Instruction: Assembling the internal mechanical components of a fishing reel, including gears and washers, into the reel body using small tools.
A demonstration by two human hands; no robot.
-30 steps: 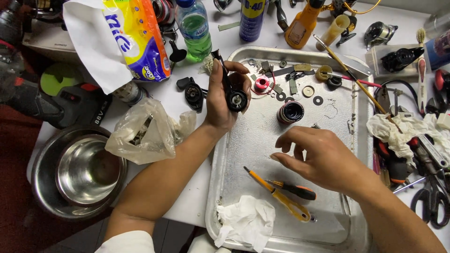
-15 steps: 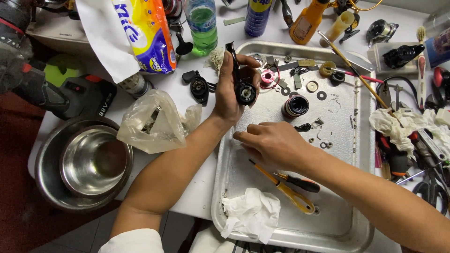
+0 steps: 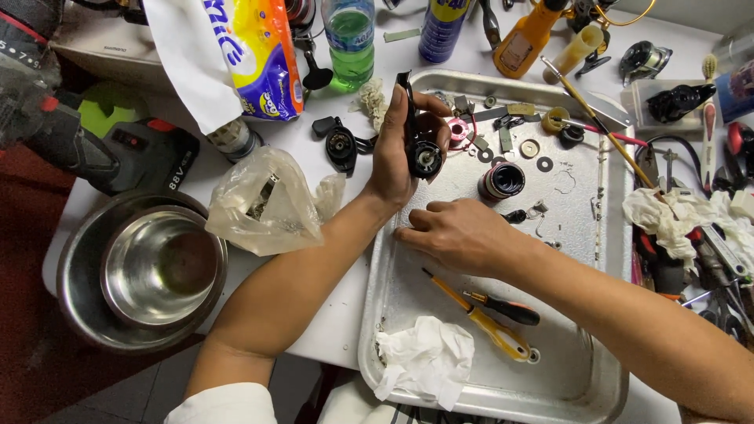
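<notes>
The black reel body (image 3: 420, 141) is standing nearly upright over the top-left corner of the metal tray (image 3: 585, 377), its long axis running away from the person toward the far edge of the bench (image 3: 345, 314), with the round bearing seat facing up toward the camera. The left hand (image 3: 397, 153) is wrapping it from the left side, thumb and fingers curled around it in a closed grip, so the open face is lying to the right of the palm.

The right hand (image 3: 459, 234) is resting on the tray floor just below and slightly right of the reel body, apart from it, fingers folded loosely inward; whether anything small is pinched in them cannot be told. It is the nearer free hand to the reel's open face, which lies up and a little left from it.

Further out, 2 screwdrivers, a yellow-handled one (image 3: 483, 322) and a black-and-orange one (image 3: 503, 308), are lying just behind the right wrist, a dark spool (image 3: 501, 180) is sitting to the right, and a crumpled tissue (image 3: 424, 357) is lying near the front rim.
</notes>
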